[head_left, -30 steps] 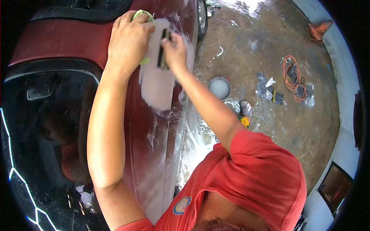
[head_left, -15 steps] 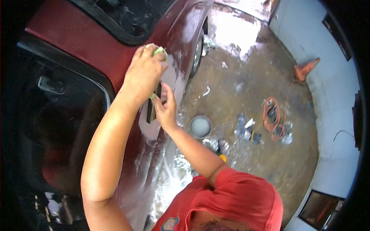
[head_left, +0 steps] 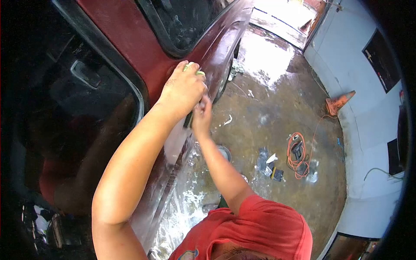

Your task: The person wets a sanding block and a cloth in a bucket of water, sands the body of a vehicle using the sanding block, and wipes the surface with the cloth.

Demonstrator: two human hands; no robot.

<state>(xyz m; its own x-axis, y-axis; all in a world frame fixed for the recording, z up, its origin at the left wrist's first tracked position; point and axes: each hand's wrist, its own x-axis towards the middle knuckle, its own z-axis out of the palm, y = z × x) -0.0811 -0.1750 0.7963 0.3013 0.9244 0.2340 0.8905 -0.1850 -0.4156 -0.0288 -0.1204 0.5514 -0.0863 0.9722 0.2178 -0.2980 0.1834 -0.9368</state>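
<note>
My left hand point(head_left: 184, 89) rests against the dark red car body just below the window corner, its fingers curled over a light green sponge point(head_left: 199, 73). Close beneath it is my right hand point(head_left: 202, 119), smeared by motion. Its fingers are around a dark flat block point(head_left: 188, 120), mostly hidden by the hands and pressed to the panel. A pale, whitish patch point(head_left: 174, 145) covers the panel below the block. The car's side point(head_left: 143, 223) looks wet and streaked lower down.
A bucket point(head_left: 224, 152) stands partly behind my right forearm. On the wet floor lie a coiled orange hose or cord point(head_left: 289, 158), a yellow-and-black item point(head_left: 277, 174) and plastic scraps point(head_left: 262, 161). An orange cone point(head_left: 339, 103) leans by the pale wall point(head_left: 329, 56).
The view has shifted, so the car and both hands sit farther right. My right hand and the block have moved up along the panel, closer to my left hand, which keeps the sponge.
</note>
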